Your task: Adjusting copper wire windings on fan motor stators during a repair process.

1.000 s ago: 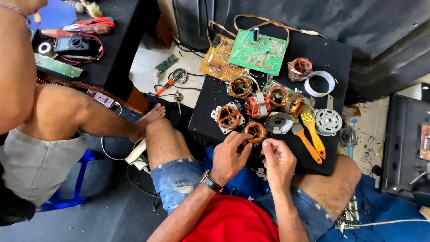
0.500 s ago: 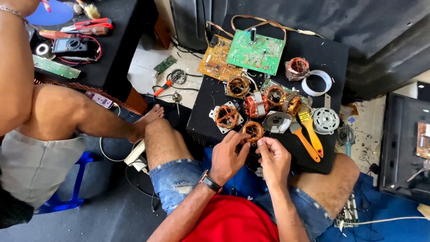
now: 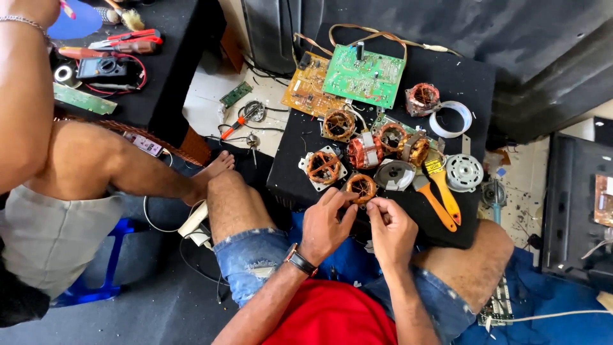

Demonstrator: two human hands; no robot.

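Left hand [image 3: 325, 225] and right hand [image 3: 391, 231] pinch the round copper-wound motor coil [image 3: 362, 188] between fingertips. It rests at the black box's [image 3: 460, 83] near edge, steadied from both sides.

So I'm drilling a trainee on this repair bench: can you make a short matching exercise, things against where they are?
Things:
1. copper coil
2. green circuit board
3. white tape ring
4. orange-handled brushes

Places:
A. far end of the black surface
B. between the left hand and right hand
C. right of the hands, beside a silver disc
D. right edge, near a loose coil

Pairs: 1-B, 2-A, 3-D, 4-C
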